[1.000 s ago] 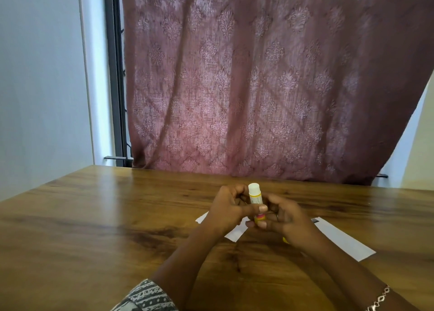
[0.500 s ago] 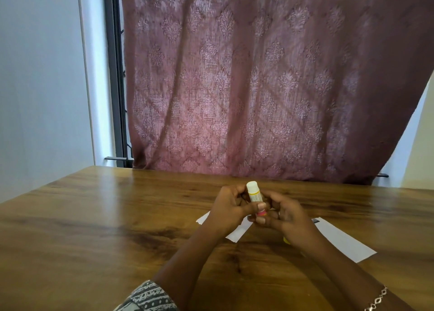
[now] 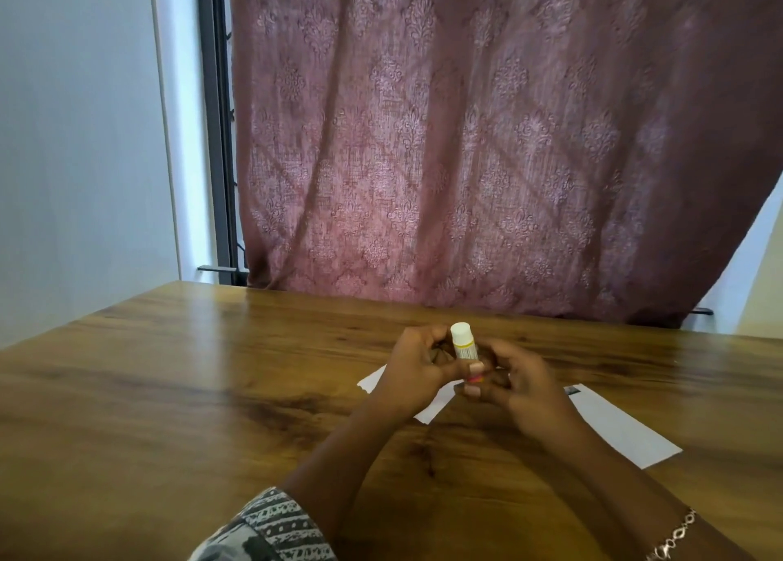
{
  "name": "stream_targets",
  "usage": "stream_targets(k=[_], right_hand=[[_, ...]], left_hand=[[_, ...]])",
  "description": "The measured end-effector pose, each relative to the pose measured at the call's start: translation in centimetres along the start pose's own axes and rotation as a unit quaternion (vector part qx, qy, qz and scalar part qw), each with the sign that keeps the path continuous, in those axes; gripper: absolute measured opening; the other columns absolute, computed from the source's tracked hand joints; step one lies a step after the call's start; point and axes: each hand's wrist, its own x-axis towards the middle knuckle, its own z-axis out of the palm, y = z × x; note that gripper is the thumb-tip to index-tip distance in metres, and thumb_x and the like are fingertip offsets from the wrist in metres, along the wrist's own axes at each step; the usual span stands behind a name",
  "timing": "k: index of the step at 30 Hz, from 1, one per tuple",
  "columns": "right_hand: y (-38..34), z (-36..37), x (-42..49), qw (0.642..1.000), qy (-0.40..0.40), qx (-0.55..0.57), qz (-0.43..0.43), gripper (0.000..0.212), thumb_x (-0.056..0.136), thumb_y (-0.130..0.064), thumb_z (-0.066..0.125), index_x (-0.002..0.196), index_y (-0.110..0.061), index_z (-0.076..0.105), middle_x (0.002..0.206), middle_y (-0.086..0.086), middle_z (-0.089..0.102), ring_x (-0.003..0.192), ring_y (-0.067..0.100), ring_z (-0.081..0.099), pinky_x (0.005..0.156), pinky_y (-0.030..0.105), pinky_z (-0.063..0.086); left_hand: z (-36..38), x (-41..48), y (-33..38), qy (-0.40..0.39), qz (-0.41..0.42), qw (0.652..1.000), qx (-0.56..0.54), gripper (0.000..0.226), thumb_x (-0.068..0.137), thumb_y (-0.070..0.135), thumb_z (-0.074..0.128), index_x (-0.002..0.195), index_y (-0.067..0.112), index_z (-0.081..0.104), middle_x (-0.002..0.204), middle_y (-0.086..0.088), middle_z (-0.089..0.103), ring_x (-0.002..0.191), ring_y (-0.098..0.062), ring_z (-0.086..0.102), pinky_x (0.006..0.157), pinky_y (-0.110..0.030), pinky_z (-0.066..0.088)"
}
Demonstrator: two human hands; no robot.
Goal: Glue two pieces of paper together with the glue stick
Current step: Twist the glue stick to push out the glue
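A small glue stick (image 3: 463, 343) with a white top and yellow label stands nearly upright between my two hands, above the wooden table (image 3: 169, 391). My left hand (image 3: 417, 370) grips its body with thumb and fingers. My right hand (image 3: 519, 384) pinches its reddish lower end. One white paper (image 3: 623, 427) lies on the table to the right of my hands. A second white paper (image 3: 375, 380) shows partly under my left hand, most of it hidden.
A dark pink patterned curtain (image 3: 487, 137) hangs behind the table's far edge. A white wall (image 3: 76, 137) and a dark window frame (image 3: 216, 128) stand at the left. Bare wood stretches to the left of my hands.
The glue stick stays between both hands and has tilted slightly. My right fingers have shifted a little around its lower end. The papers have not moved.
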Motion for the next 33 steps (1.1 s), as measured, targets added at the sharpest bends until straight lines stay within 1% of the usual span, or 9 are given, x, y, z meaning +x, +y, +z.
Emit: stream_targets(k=[2, 5, 11, 15, 18, 22, 25, 29, 33], right_hand=[[0.4, 0.1, -0.2, 1.000, -0.006, -0.018, -0.009, 0.046, 0.077, -0.003, 0.065, 0.104, -0.037, 0.051, 0.103, -0.014, 0.062, 0.100, 0.009, 0.060, 0.086, 0.022, 0.050], [0.4, 0.7, -0.5, 0.998, -0.009, -0.066, -0.017, 0.048, 0.077, -0.014, 0.068, 0.099, -0.049, 0.045, 0.101, -0.027, 0.055, 0.095, -0.002, 0.056, 0.075, 0.006, 0.044], [0.6, 0.8, -0.3, 1.000, 0.010, -0.009, -0.005, 0.047, 0.073, -0.006, 0.071, 0.100, -0.038, 0.050, 0.100, -0.011, 0.063, 0.093, 0.008, 0.060, 0.075, 0.016, 0.049], [0.5, 0.3, -0.3, 0.994, -0.026, 0.105, 0.029, 0.046, 0.076, 0.003, 0.064, 0.107, -0.029, 0.053, 0.103, 0.000, 0.067, 0.093, 0.021, 0.067, 0.083, 0.030, 0.055], [0.4, 0.3, -0.5, 0.986, -0.030, 0.158, 0.047, 0.043, 0.079, 0.004, 0.059, 0.109, -0.027, 0.054, 0.104, 0.001, 0.067, 0.092, 0.020, 0.069, 0.076, 0.026, 0.057], [0.5, 1.0, -0.8, 0.998, -0.004, 0.051, 0.039, 0.045, 0.073, -0.016, 0.071, 0.111, -0.033, 0.053, 0.109, -0.006, 0.064, 0.100, 0.013, 0.061, 0.085, 0.028, 0.051], [0.2, 1.0, -0.6, 0.998, 0.011, 0.048, 0.035, 0.043, 0.071, -0.011, 0.073, 0.105, -0.032, 0.055, 0.101, -0.003, 0.066, 0.094, 0.017, 0.062, 0.081, 0.031, 0.053], [0.0, 0.5, -0.5, 0.992, -0.003, 0.121, 0.044, 0.046, 0.074, 0.004, 0.066, 0.112, -0.018, 0.055, 0.094, 0.020, 0.064, 0.079, 0.022, 0.067, 0.069, 0.033, 0.059], [0.1, 0.1, -0.6, 0.977, -0.038, 0.203, 0.058, 0.042, 0.079, 0.006, 0.058, 0.111, -0.020, 0.055, 0.084, 0.007, 0.071, 0.073, 0.022, 0.071, 0.064, 0.027, 0.058]], left_hand=[[0.1, 0.0, 0.1, -0.004, -0.003, 1.000, 0.004, 0.017, 0.071, -0.002, 0.072, 0.085, -0.002, 0.062, 0.067, 0.002, 0.063, 0.039, 0.004, 0.053, 0.043, -0.004, 0.036], [0.2, 0.1, -0.2, 0.015, -0.003, 0.999, 0.037, 0.020, 0.066, 0.005, 0.078, 0.073, 0.015, 0.061, 0.067, 0.001, 0.060, 0.044, 0.004, 0.051, 0.047, -0.006, 0.036], [0.2, 0.3, -0.5, 0.006, -0.002, 1.000, 0.027, 0.021, 0.071, 0.004, 0.073, 0.085, -0.008, 0.062, 0.070, -0.010, 0.061, 0.050, -0.001, 0.051, 0.048, -0.007, 0.038], [-0.1, 0.4, -0.3, -0.022, 0.000, 1.000, -0.011, 0.018, 0.078, -0.004, 0.064, 0.095, -0.011, 0.061, 0.067, 0.000, 0.060, 0.044, 0.008, 0.054, 0.043, -0.001, 0.035], [-0.1, 0.2, -0.1, -0.020, -0.006, 1.000, -0.016, 0.018, 0.077, -0.004, 0.064, 0.094, -0.010, 0.061, 0.068, -0.001, 0.060, 0.043, 0.007, 0.054, 0.042, -0.001, 0.035], [0.2, 0.0, 0.0, 0.003, -0.029, 0.999, -0.025, 0.021, 0.073, 0.003, 0.072, 0.089, -0.006, 0.064, 0.068, -0.005, 0.062, 0.045, 0.003, 0.055, 0.042, -0.005, 0.037], [0.3, 0.1, 0.0, 0.007, -0.031, 0.999, -0.026, 0.021, 0.073, 0.003, 0.071, 0.089, -0.008, 0.063, 0.066, -0.006, 0.062, 0.043, 0.003, 0.054, 0.041, -0.005, 0.036], [0.1, 0.1, 0.0, -0.005, -0.025, 0.999, -0.033, 0.018, 0.077, -0.002, 0.066, 0.092, -0.011, 0.062, 0.051, 0.012, 0.063, 0.042, 0.005, 0.055, 0.041, -0.003, 0.036], [-0.3, -0.1, 0.3, -0.008, -0.029, 0.999, -0.041, 0.015, 0.079, -0.004, 0.063, 0.093, -0.010, 0.062, 0.052, 0.011, 0.065, 0.045, 0.003, 0.057, 0.042, -0.004, 0.038]])
